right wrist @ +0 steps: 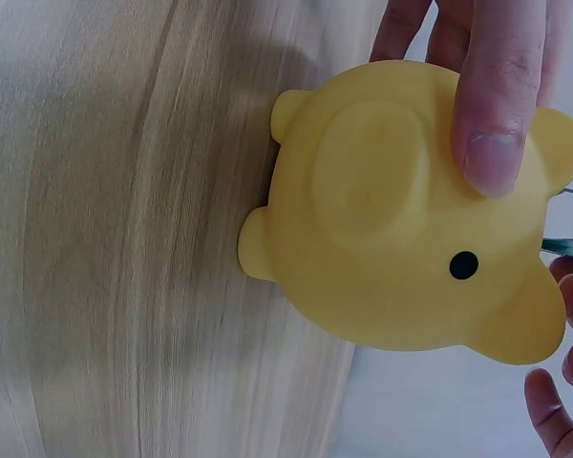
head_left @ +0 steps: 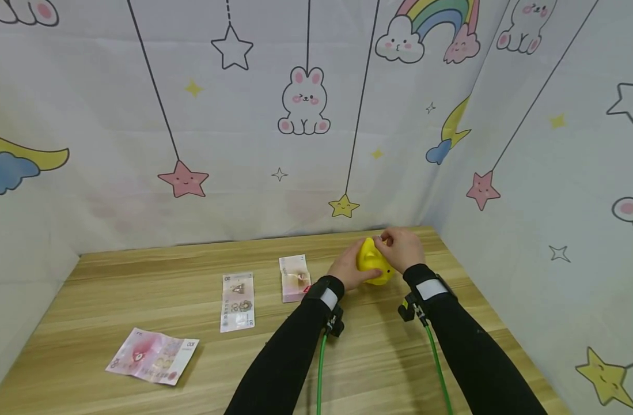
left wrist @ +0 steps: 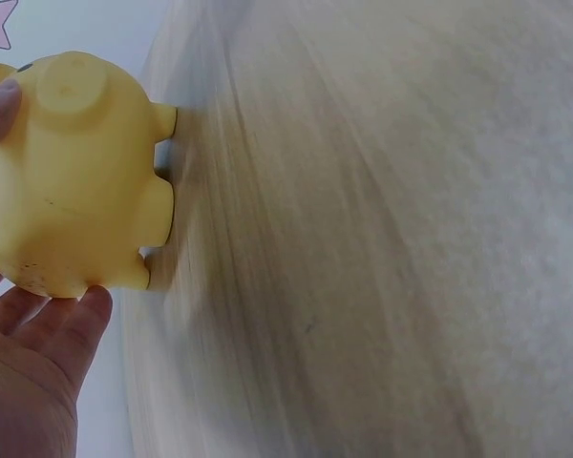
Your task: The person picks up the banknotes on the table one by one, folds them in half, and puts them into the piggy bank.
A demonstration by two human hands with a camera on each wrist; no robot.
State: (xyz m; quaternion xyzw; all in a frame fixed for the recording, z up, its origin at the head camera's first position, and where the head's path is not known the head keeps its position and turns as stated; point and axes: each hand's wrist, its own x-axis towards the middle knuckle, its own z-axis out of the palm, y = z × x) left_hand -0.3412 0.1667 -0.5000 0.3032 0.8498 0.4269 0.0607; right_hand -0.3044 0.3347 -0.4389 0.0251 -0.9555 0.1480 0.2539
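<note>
A yellow piggy bank (head_left: 370,262) stands on the wooden table, its feet down on the tabletop in the left wrist view. My left hand (head_left: 347,270) grips it from the left, with the thumb (right wrist: 497,143) on its face and the fingers (left wrist: 62,334) spread along its other side. At its top, my right hand (head_left: 403,251) pinches a thin dark-green strip (right wrist: 563,246) between the pig's ears. Most of the strip is hidden behind the head and the fingers, and I cannot tell what it is.
Left of the hands lie a small pinkish banknote (head_left: 294,276), a longer pale banknote (head_left: 237,302) and a creased pink banknote (head_left: 152,356). A white printed curtain (head_left: 233,213) rises along the table's back edge, and another (head_left: 523,288) along its right. Green cables (head_left: 434,357) trail from both wrists.
</note>
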